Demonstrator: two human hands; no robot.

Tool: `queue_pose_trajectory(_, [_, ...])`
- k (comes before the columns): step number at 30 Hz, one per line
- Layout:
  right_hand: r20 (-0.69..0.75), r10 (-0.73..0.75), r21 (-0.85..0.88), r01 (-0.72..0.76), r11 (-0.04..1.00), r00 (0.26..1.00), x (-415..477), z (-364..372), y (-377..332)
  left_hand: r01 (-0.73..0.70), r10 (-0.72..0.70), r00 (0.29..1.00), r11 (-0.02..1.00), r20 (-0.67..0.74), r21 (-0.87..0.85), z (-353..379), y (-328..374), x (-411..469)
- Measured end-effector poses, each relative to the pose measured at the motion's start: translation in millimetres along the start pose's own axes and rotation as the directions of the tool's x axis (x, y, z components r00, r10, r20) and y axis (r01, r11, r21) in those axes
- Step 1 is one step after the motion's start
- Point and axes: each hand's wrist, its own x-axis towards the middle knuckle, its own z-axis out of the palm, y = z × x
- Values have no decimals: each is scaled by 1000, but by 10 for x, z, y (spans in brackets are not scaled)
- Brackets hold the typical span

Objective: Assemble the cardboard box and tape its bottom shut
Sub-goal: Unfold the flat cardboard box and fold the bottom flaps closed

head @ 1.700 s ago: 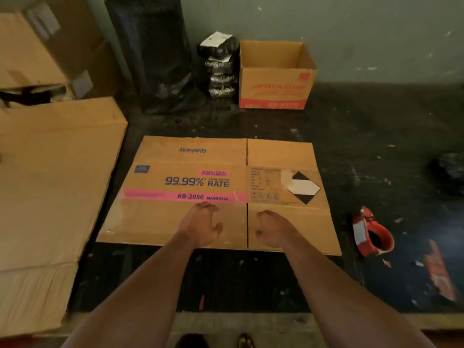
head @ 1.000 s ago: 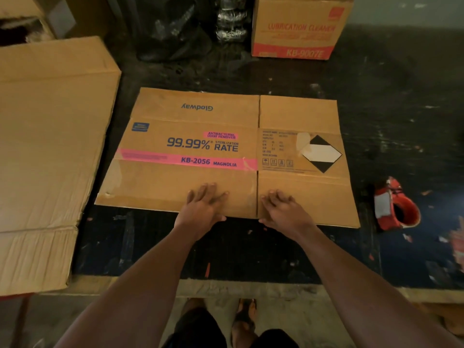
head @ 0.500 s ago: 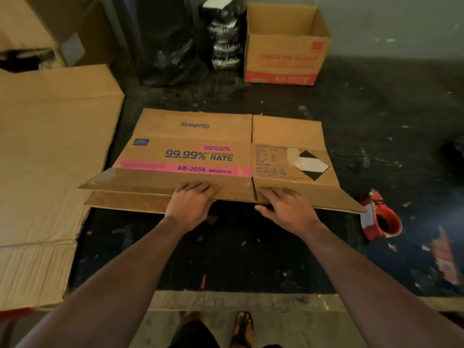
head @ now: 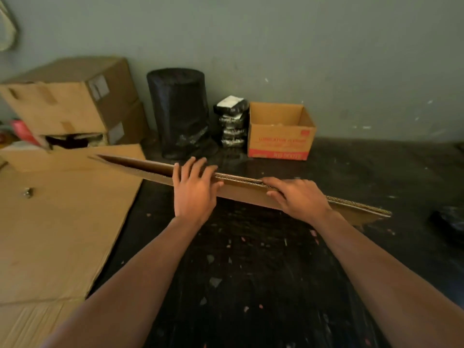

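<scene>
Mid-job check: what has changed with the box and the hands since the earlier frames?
The box no longer lies flat: its near edge has been lifted, so it is tipped up and seen edge-on, its left end gaping open. The left hand and right hand, earlier resting on it, now hold that raised edge. The open carton, black roll and cardboard sheet stayed put.

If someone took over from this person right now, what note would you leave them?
Left hand and right hand both grip the top edge of the box, which is tilted up over the table.
Done: nothing folded; box flat, just gaping at its left end.
Left: open it square, fold the bottom flaps, tape them. No tape in view.
</scene>
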Motion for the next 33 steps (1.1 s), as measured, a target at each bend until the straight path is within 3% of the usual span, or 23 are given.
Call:
queue_pose_trajectory(4, [-3, 62, 21, -62, 998, 998, 111, -184, 10, 345, -368, 928, 909, -61, -234, -108, 375, 100])
queue_pose_trajectory(7, [-37, 97, 41, -96, 995, 995, 146, -266, 11, 477, -536, 842, 790, -56, -384, -181, 619, 213])
queue_pose_trajectory(10, [-67, 103, 83, -98, 992, 992, 169, -354, -5, 570, -677, 730, 527, 95, -630, -233, 783, 366])
queue_pose_trajectory(12, [-84, 103, 100, -94, 991, 991, 165, -400, -18, 573, -691, 683, 307, 236, -759, -235, 860, 475])
queue_pose_trajectory(13, [-86, 101, 109, -92, 990, 991, 158, -422, -21, 578, -682, 675, 250, 282, -777, -238, 889, 528])
queue_pose_trajectory(17, [-79, 88, 172, -73, 982, 993, 132, -491, -23, 647, -660, 677, 322, 326, -691, -292, 921, 666])
queue_pose_trajectory(21, [-71, 39, 300, -16, 954, 997, 135, -586, -43, 675, -668, 655, 307, 354, -671, -341, 862, 698])
queue_pose_trajectory(27, [91, -67, 529, 9, 849, 994, 269, -881, -141, 693, -688, 640, 327, 341, -642, -568, 663, 909])
queue_pose_trajectory(30, [199, -110, 656, -49, 753, 974, 304, -1085, -180, 685, -672, 669, 388, 319, -617, -712, 570, 1053])
queue_pose_trajectory(33, [202, -138, 724, -53, 687, 970, 328, -1194, -243, 664, -619, 714, 450, 326, -597, -877, 509, 1196])
